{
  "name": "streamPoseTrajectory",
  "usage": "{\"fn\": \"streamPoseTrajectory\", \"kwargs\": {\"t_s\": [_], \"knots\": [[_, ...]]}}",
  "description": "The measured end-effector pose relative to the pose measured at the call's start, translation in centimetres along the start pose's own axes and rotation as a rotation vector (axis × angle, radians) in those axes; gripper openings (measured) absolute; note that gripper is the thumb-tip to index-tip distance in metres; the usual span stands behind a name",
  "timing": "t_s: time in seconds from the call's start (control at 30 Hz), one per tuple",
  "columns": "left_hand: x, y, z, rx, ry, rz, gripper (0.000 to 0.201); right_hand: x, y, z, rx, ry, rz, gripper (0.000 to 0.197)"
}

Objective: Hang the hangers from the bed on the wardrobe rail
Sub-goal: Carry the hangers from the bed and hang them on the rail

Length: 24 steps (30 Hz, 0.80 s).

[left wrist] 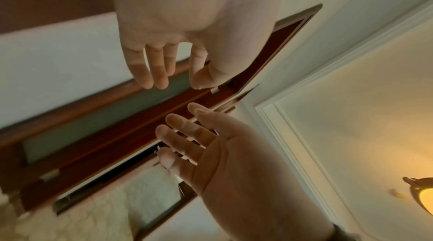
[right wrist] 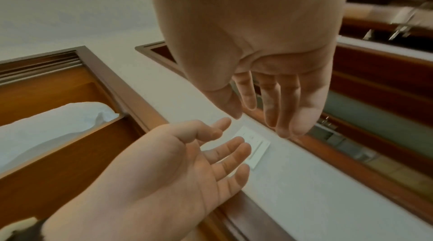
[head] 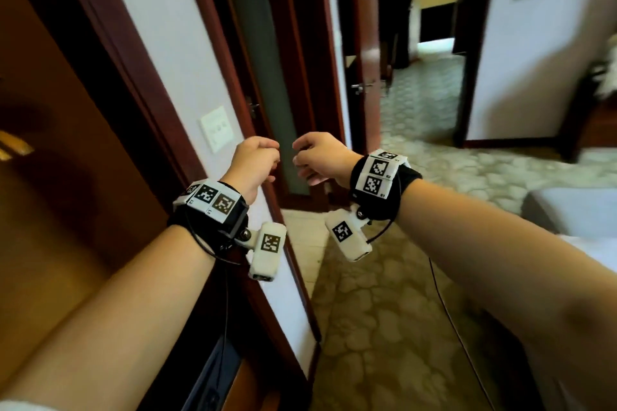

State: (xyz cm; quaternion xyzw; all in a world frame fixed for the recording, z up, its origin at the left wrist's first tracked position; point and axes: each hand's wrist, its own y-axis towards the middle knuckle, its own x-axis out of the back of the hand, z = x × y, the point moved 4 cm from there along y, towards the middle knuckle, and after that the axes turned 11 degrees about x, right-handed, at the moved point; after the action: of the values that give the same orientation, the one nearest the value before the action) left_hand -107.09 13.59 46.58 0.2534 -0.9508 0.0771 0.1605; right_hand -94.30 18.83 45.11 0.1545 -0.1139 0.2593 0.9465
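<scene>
Hangers nowhere in sight. Left grip [head: 255, 160] and right grip [head: 319, 157] raised close together, apart, fingers loosely spread, holding nothing. Beyond, light switch [head: 217, 128] beside door frame [head: 213, 43].

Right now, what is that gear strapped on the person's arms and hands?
Both forearms are bare, no sleeves or gloves. Each wrist wears a black band topped with white blocks printed with black square codes. A small white camera pod, also coded, hangs under each wrist, and thin black cables trail back along the arms.
</scene>
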Motion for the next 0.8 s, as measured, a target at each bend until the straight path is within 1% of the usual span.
{"fn": "streamPoseTrajectory", "kwargs": {"t_s": [0.07, 0.17, 0.23, 0.3, 0.43, 0.5, 0.6, 0.67, 0.7, 0.73, 0.77, 0.8], "knots": [[-3.0, -0.5, -0.2, -0.014, -0.001, 0.065, 0.025, 2.4, -2.1, -1.4, -0.057, 0.006, -0.07, 0.034], [-8.8, -2.0, -0.4, -0.014, 0.006, 0.196, 0.023, 6.9, -6.7, -3.5, -0.145, -0.025, -0.19, 0.035], [-12.6, -3.5, -0.8, -0.017, -0.002, 0.284, 0.022, 10.2, -9.8, -4.4, -0.186, -0.045, -0.268, 0.032], [-16.5, -5.6, -1.5, -0.034, 0.002, 0.379, 0.023, 13.6, -13.3, -4.8, -0.229, -0.054, -0.346, 0.029], [-23.7, -10.5, -3.5, -0.075, 0.029, 0.537, 0.02, 20.0, -20.7, -5.2, -0.293, -0.069, -0.512, 0.033], [-27.9, -14.1, -4.7, -0.093, 0.05, 0.625, 0.021, 23.2, -25.5, -5.2, -0.319, -0.092, -0.603, 0.036], [-32.6, -19.1, -6.2, -0.128, 0.072, 0.703, 0.023, 26.6, -31.5, -5.1, -0.356, -0.095, -0.683, 0.038], [-36.5, -23.8, -7.1, -0.154, 0.094, 0.782, 0.023, 29.4, -36.9, -4.8, -0.375, -0.083, -0.761, 0.038], [-37.6, -25.6, -7.5, -0.17, 0.097, 0.811, 0.022, 30.4, -38.8, -4.8, -0.39, -0.073, -0.785, 0.037], [-39.6, -28.5, -7.9, -0.18, 0.109, 0.86, 0.022, 31.8, -41.9, -4.5, -0.408, -0.082, -0.823, 0.037], [-42.3, -32.3, -8.2, -0.184, 0.124, 0.907, 0.022, 33.6, -46.2, -4.2, -0.424, -0.102, -0.867, 0.036], [-43.2, -33.8, -8.4, -0.194, 0.133, 0.917, 0.022, 34.3, -47.9, -4.1, -0.429, -0.096, -0.892, 0.035]]}}
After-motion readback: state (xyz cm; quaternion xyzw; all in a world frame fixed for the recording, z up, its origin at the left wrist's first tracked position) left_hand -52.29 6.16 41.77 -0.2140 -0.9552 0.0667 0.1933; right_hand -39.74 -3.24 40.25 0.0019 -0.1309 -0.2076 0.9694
